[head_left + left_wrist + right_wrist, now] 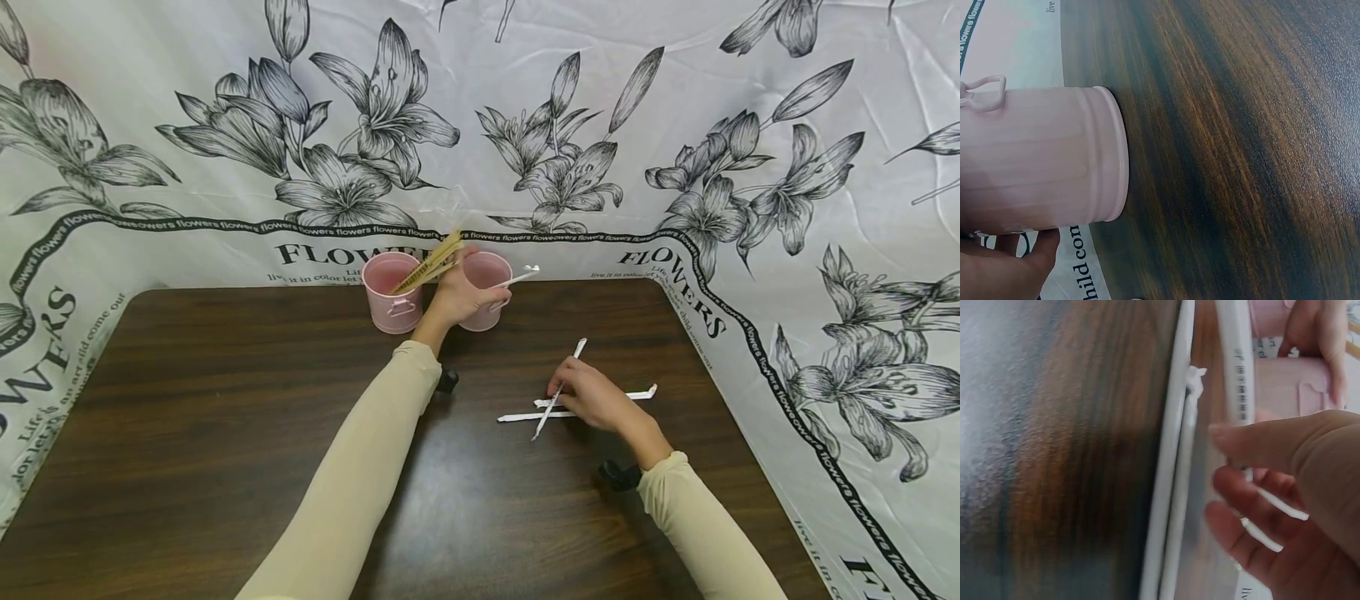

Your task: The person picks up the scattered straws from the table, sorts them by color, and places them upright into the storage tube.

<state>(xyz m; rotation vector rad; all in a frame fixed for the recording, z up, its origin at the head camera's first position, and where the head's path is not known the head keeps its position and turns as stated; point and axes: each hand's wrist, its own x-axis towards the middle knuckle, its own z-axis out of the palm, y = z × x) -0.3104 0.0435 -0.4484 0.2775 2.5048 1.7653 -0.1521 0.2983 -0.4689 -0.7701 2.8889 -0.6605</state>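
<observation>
Two pink buckets stand side by side at the back of the table. My left hand (459, 296) grips the right bucket (480, 320) near its rim, thumb toward the front; in the left wrist view a pink bucket (1035, 156) fills the left side. A white paper-wrapped straw (529, 274) sticks out of the right bucket. Between thumb and fingers, my right hand (592, 398) pinches another paper-wrapped straw (1235, 356), with dark print on its wrapper. Beneath it, two more wrapped straws (1166, 487) lie nearly parallel on the table.
The left bucket (390, 312) holds several slim yellowish packets (431, 267) with printing, leaning right toward my left hand. The dark wooden table (247, 433) ends at the back against a white flower-printed cloth (525, 50), which also runs along the right side.
</observation>
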